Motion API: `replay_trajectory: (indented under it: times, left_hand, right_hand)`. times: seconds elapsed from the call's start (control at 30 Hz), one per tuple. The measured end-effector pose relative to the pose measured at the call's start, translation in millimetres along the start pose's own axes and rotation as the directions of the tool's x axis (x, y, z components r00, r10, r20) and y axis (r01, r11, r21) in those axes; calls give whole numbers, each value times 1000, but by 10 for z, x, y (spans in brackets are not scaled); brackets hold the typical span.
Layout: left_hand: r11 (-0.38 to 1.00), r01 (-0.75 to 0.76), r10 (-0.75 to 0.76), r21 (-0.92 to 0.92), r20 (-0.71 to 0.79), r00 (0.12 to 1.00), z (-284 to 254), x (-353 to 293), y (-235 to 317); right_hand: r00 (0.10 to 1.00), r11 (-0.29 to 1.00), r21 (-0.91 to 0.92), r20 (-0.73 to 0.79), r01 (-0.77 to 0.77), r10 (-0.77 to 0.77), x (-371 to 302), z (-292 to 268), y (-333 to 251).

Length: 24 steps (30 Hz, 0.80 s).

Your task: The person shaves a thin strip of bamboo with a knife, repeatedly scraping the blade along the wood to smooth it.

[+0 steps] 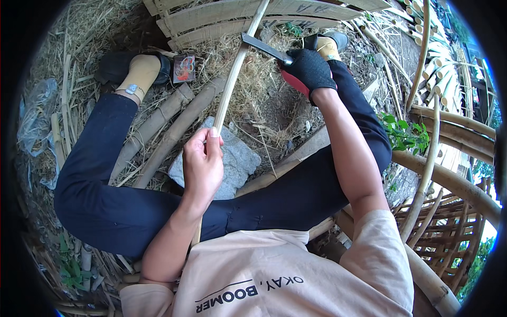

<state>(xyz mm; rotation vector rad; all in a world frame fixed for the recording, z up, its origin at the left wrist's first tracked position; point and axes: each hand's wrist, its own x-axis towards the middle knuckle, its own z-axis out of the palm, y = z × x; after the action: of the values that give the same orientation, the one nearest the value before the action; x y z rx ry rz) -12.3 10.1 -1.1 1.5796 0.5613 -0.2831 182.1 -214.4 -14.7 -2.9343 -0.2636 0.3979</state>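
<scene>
A long pale bamboo strip point(230, 87) slants up and away in front of me. My left hand point(202, 164), bare, is closed on it with thumb and fingers pinched near its lower part. Wearing a black and red glove, my right hand point(311, 73) grips a knife point(266, 48) by the handle. The dark blade lies across the strip's upper part and appears to touch it, its end just past the strip's left edge. Beneath my left hand sits a grey stone block point(240, 165) between my legs.
A slatted wooden crate point(211, 22) stands at the far side. Bamboo poles point(177, 124) lie left of the stone. A plastic bag point(39, 116) and a small dark packet point(184, 68) are at left. Cut bamboo point(441, 74) and a woven bamboo basket point(449, 224) are at right.
</scene>
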Motion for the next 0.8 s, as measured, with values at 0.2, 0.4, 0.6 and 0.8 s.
replay_trajectory:
  times: [0.2, 0.4, 0.6, 0.8]
  left_hand:
    - [998, 50, -50, -34, -6, 999, 1, 23, 58]
    - [1000, -8, 8, 1, -40, 999, 14, 80, 7]
    - [992, -29, 39, 123, -74, 997, 0, 82, -28]
    - [981, -105, 120, 163, -90, 989, -22, 83, -54]
  right_hand:
    - [999, 995, 97, 51, -12, 7, -78, 9, -213]
    - [955, 974, 105, 198, 203, -221, -468, -35, -584]
    - [937, 955, 65, 182, 291, -298, -509, 111, -585]
    - [946, 960, 23, 162, 280, -280, -446, 98, -590]
